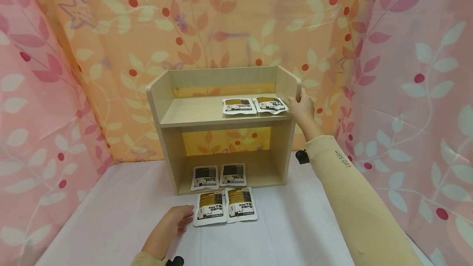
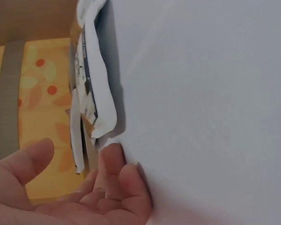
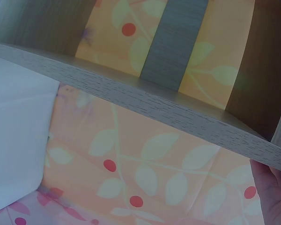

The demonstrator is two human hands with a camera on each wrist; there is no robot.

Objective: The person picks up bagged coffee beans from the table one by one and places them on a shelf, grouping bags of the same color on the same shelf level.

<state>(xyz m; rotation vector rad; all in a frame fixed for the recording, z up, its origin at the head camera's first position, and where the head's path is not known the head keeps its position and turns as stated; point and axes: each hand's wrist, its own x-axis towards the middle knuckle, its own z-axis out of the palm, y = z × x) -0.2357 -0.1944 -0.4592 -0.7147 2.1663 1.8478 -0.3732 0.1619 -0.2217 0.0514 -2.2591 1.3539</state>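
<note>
At the right side panel of a small wooden shelf (image 1: 223,124), my right hand (image 1: 304,111) grips the panel's front edge near the upper board. In the right wrist view that hand (image 3: 273,193) shows only in part, against the wooden edge. My left hand (image 1: 171,225) rests low over the table, fingers loosely bent, beside the left flat pouch (image 1: 210,207) lying in front of the shelf. The left wrist view shows this hand (image 2: 93,197) holding nothing, its fingertips right by the pouch's white rim (image 2: 103,108). A matching pouch (image 1: 241,204) lies alongside.
Two pouches lie on the upper board, one left (image 1: 239,106) and one right (image 1: 271,104) near the side panel. Two darker pouches, left (image 1: 205,177) and right (image 1: 233,175), lie on the bottom board. A white cloth (image 1: 111,212) covers the table; patterned curtains (image 1: 221,19) surround it.
</note>
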